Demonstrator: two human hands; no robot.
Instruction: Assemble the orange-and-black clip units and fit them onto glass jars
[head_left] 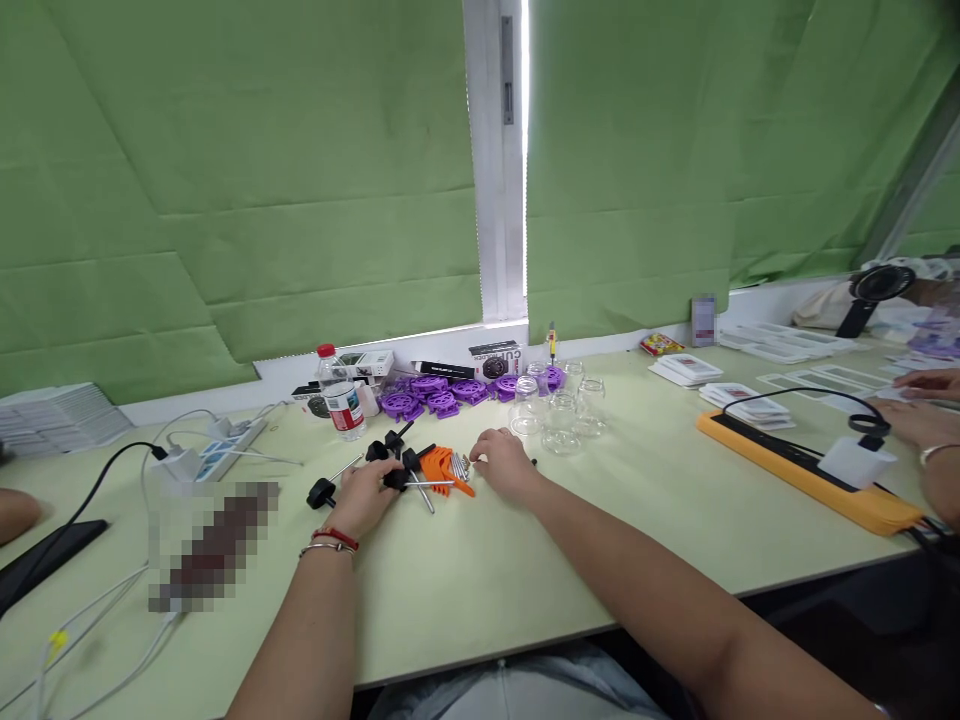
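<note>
My left hand (367,497) has its fingers closed round a black knob-like part (395,477) with a thin metal rod. Around it lie more black parts with rods, one of them a round black piece (322,492) left of the hand. Orange plastic pieces (436,466) sit in a small heap between my hands. My right hand (504,463) rests at the heap's right side, fingers bent and pinched down by small metal pieces (458,466). Its fingertips are partly hidden, so what they hold cannot be made out.
Behind the heap are purple plastic parts (429,393), a water bottle (341,395) and clear glass cups (561,420). An orange power strip (802,470) stands on the right, near another person's hands (911,420). Cables and a blue-white power strip (229,450) lie left.
</note>
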